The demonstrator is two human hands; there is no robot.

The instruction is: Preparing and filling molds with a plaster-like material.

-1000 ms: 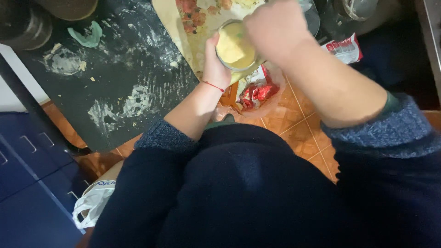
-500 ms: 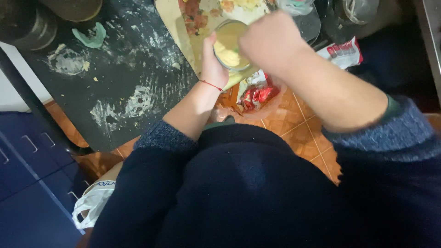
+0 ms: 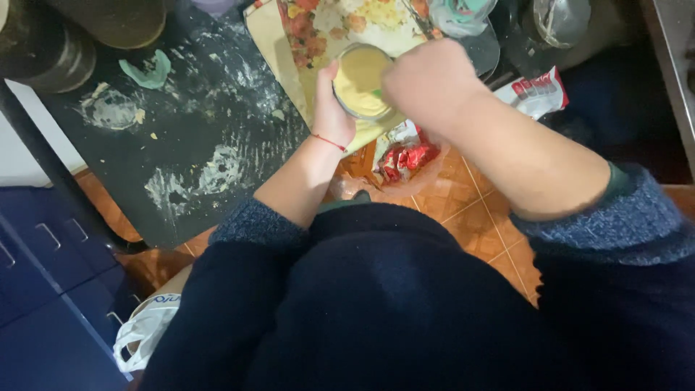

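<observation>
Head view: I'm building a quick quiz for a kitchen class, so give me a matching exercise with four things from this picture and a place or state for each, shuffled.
Things:
1. bowl of yellow batter
2. red wrapper
3. white plastic bag
4. green scrap

Places or states:
A. on the dark, floury worktop, far left
B. gripped by the left hand, on the flowered cloth
C. on the floor beside the blue cabinet
D. on the orange floor tiles below the worktop edge

Pairs: 1-B, 2-D, 3-C, 4-A
</observation>
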